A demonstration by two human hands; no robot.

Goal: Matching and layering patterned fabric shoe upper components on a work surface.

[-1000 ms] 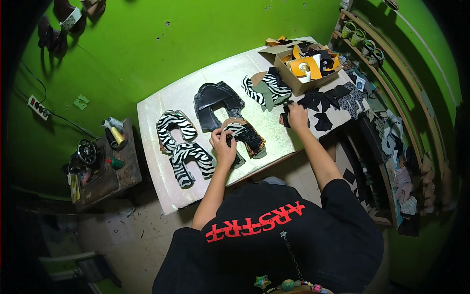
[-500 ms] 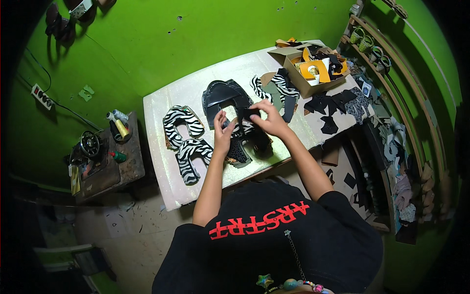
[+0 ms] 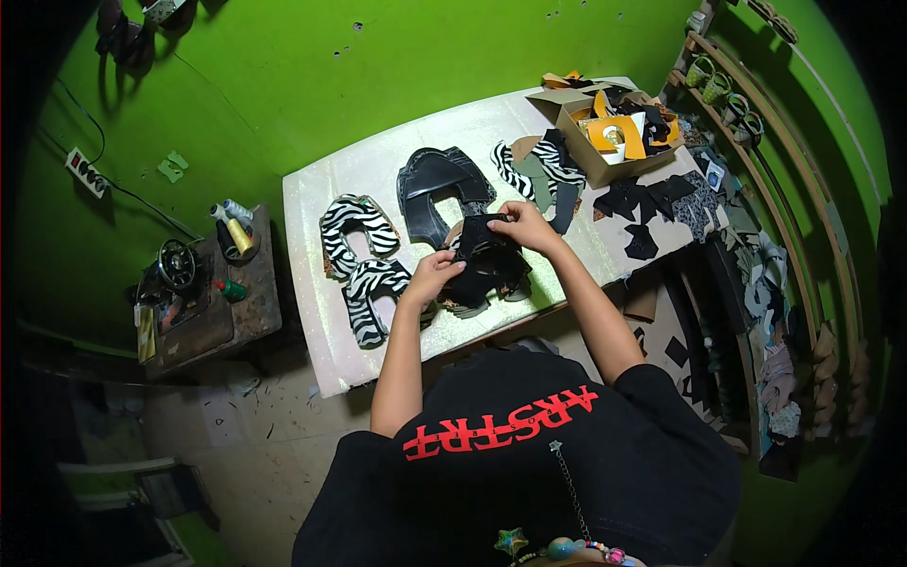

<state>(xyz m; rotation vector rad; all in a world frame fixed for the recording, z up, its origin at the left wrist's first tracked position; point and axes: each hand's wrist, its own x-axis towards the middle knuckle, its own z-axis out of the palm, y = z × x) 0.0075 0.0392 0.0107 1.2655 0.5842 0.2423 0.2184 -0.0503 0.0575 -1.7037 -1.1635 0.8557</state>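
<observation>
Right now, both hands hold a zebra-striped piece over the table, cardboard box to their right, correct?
One slip: the head view shows the left hand and right hand holding a black piece, not zebra-striped; the rest stands.

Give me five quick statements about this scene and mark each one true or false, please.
1. The left hand and right hand both grip black material. True.
2. The cardboard box is closed. False: it stands open, with orange pieces and dark ones showing inside.
3. Zebra-striped pieces lie on the pale table, to the left of the black sole-shaped stack. True.
4. The thread spools stand on the pale table. False: they stand on the dark side table at the left.
5. The wall behind the pale table is green. True.
</observation>
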